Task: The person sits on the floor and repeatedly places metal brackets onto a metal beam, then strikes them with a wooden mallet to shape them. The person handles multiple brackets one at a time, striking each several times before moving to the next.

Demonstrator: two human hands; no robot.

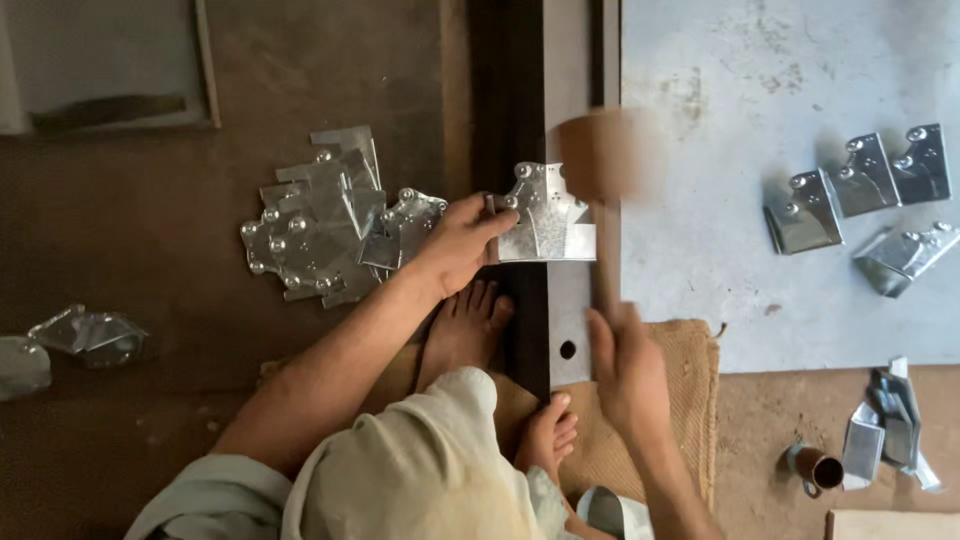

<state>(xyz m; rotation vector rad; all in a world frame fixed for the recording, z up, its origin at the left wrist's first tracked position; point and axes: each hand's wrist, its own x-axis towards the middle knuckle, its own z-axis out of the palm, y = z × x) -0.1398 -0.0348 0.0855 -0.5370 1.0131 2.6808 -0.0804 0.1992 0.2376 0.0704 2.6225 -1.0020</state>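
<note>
My left hand (462, 240) grips the left edge of a shiny sheet-metal piece with rivets (547, 215), holding it flat across a long steel bar (568, 310). My right hand (625, 365) is closed around the handle of a wooden mallet, whose blurred head (598, 155) hovers just above the piece's right side. Both of my bare feet rest on the floor and the burlap below the piece.
A pile of flat metal pieces (325, 225) lies left of my left hand. Several folded pieces (860, 185) sit on a grey metal sheet (720, 100) at the right. More folded pieces (890, 430) and a small metal cup (812, 468) lie lower right. Burlap sacking (690, 350) covers the floor.
</note>
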